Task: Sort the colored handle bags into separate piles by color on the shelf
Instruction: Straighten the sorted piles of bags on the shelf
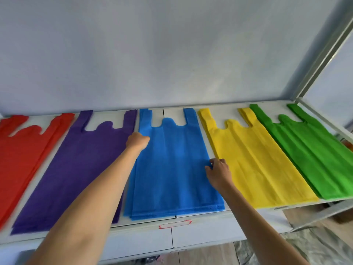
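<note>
Both hands, left hand [137, 140] and right hand [217, 170], pinch the blue pile [172, 169] edges; tug gently so edges line up.

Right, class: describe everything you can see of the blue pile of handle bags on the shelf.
The blue pile is a flat stack of matte, fabric-like bags, third of five colour piles, between purple and yellow. Its two handle straps point toward the wall with a rounded tab between them; the offset bottom edges of several layers show at the shelf's front. The left hand, fingers curled, rests on its upper left edge; the right hand grips its right edge with curled fingers.
</note>
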`<state>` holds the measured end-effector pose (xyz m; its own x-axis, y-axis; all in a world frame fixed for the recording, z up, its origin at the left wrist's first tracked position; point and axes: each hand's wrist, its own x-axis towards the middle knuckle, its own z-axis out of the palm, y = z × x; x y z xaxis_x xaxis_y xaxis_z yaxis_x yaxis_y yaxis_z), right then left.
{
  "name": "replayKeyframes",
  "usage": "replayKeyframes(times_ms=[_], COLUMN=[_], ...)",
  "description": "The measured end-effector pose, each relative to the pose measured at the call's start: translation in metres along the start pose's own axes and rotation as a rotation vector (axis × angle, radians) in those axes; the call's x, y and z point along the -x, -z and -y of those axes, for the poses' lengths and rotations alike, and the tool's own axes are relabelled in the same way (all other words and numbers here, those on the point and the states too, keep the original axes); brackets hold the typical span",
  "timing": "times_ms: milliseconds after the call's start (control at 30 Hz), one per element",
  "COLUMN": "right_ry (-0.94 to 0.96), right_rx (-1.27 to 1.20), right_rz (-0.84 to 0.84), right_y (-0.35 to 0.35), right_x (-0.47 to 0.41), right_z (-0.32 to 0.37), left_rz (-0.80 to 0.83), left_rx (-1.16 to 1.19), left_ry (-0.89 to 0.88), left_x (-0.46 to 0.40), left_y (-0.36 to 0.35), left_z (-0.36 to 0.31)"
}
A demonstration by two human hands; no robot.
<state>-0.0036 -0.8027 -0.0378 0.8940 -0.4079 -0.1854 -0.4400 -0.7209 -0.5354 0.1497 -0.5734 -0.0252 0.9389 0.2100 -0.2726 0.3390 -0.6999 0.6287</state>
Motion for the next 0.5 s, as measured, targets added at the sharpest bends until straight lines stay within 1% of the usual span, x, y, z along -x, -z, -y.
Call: replayKeyframes(times_ms=[67, 167, 233, 300, 333, 400, 500], right_ry=[-0.008, 0.025, 0.03, 0.053, 0.058, 0.037, -0.054], right_rx=[-0.032, -0.052, -0.107, -0.134, -0.138, -0.118, 0.005], right_rz=[-0.001, 0.066, 0.04, -0.049, -0.096, -0.181, -0.277], right_y=[0.001, 0.009, 0.024, 0.047, 0.061, 0.088, 0.126], right_x=[-0.002, -0.008, -0.014, -0.022, -0.028, -0.043, -0.063], right_z=[-0.001, -0.006, -0.013, -0.03, -0.042, -0.072, -0.124], left_rz=[-0.024, -0.006, -0.09, -0.218, -0.25, -0.213, -0.03], left_rx=[-0.064, -0.189, -0.315, -0.412, -0.429, -0.376, -0.227], left_ry=[-0.005, -0.001, -0.009, -0.116, -0.192, -0.334, -0.405], left_x=[-0.002, 0.006, 0.012, 0.021, 0.026, 0.039, 0.063], left_y=[-0.003, -0.006, -0.009, -0.018, -0.025, -0.045, -0.085], left_z=[0.0, -0.006, -0.014, -0.03, -0.042, -0.069, -0.112])
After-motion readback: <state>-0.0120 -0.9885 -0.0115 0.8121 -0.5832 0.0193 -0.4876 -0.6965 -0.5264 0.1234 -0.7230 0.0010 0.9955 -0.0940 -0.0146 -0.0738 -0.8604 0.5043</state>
